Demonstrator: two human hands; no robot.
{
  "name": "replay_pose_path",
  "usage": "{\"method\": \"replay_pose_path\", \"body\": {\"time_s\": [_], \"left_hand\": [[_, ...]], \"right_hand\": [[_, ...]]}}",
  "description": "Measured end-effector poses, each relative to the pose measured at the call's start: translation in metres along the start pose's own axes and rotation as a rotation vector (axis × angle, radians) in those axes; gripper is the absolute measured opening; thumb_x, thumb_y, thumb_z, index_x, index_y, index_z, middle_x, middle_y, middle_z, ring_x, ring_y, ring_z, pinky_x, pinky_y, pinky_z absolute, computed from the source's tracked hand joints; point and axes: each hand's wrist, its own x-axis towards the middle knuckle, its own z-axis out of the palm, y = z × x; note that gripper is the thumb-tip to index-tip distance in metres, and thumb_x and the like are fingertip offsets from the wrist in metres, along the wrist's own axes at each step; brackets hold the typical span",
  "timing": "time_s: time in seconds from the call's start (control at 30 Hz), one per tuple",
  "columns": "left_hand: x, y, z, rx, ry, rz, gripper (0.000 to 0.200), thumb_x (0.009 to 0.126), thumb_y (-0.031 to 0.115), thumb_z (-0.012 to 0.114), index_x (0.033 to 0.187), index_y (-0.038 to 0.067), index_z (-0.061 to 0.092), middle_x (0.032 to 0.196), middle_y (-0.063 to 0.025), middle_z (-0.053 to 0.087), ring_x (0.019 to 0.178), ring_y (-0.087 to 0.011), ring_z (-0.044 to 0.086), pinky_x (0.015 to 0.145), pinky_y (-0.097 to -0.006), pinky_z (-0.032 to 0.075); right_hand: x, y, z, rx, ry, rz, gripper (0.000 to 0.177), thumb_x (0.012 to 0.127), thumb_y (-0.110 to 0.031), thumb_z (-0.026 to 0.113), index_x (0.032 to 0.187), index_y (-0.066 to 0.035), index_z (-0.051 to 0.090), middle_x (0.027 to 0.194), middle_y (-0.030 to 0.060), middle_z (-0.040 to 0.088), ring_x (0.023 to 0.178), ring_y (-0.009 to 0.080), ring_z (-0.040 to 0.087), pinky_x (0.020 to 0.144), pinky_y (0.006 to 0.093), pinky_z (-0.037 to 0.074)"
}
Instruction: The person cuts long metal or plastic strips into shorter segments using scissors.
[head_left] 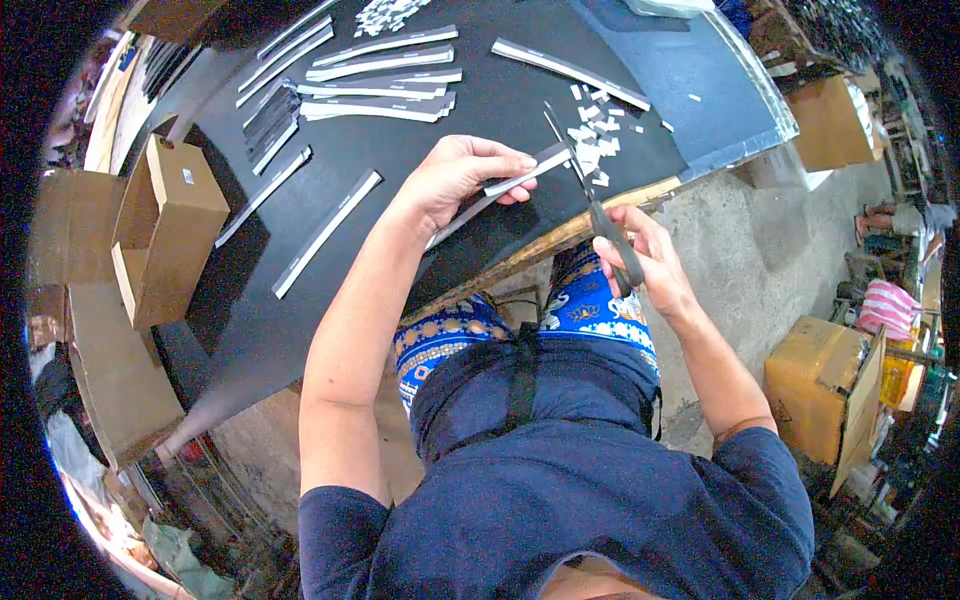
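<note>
My left hand point(470, 178) pinches a black and white strip point(512, 182) above the table's front edge. In my right hand point(645, 262) are black-handled scissors point(604, 218), their blades apart and pointing away from me, with the strip's right end at the blades. Small white cut pieces point(596, 140) lie scattered on the dark table just beyond the scissors. A single long strip point(570, 74) rests behind them. Left of my left hand another strip point(326, 236) lies at a slant.
Several strips point(380, 85) lie in a group on the black tabletop point(400, 150), with more white bits point(388, 16) behind. An open cardboard box point(185, 215) stands at the left. On the floor at right is another cardboard box point(815, 385). A wooden edge point(560, 238) borders the table.
</note>
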Motion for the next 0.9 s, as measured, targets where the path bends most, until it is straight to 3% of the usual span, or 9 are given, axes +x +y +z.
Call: {"method": "replay_pose_path", "body": {"time_s": [0.53, 0.77, 0.9], "left_hand": [[-0.0010, -0.0008, 0.0010, 0.033, 0.009, -0.003, 0.024, 0.082, 0.016, 0.070, 0.095, -0.004, 0.067, 0.081, -0.0111, 0.068, 0.065, -0.0124, 0.065, 0.064, -0.0231, 0.053], [-0.0003, -0.0008, 0.0001, 0.009, 0.008, -0.010, 0.022, 0.081, 0.011, 0.070, 0.095, -0.007, 0.067, 0.081, -0.0135, 0.069, 0.067, -0.0134, 0.066, 0.064, -0.0219, 0.055], [-0.0010, -0.0003, 0.0007, 0.047, 0.003, 0.000, 0.025, 0.081, 0.016, 0.071, 0.095, -0.004, 0.067, 0.082, -0.0114, 0.069, 0.066, -0.0128, 0.065, 0.064, -0.0234, 0.053]], "right_hand": [[0.0047, 0.0057, -0.0017, -0.009, 0.003, -0.004, 0.045, 0.082, -0.027, 0.072, 0.112, 0.001, 0.053, 0.070, 0.0024, 0.055, 0.056, 0.0079, 0.052, 0.041, 0.0221, 0.041], [0.0049, 0.0075, -0.0029, -0.028, -0.003, -0.003, 0.047, 0.081, -0.028, 0.073, 0.112, 0.001, 0.053, 0.069, 0.0022, 0.055, 0.054, 0.0079, 0.051, 0.041, 0.0219, 0.040], [0.0044, 0.0074, -0.0026, -0.040, 0.009, -0.015, 0.048, 0.081, -0.028, 0.073, 0.113, 0.001, 0.052, 0.069, 0.0027, 0.055, 0.053, 0.0080, 0.051, 0.041, 0.0219, 0.039]]}}
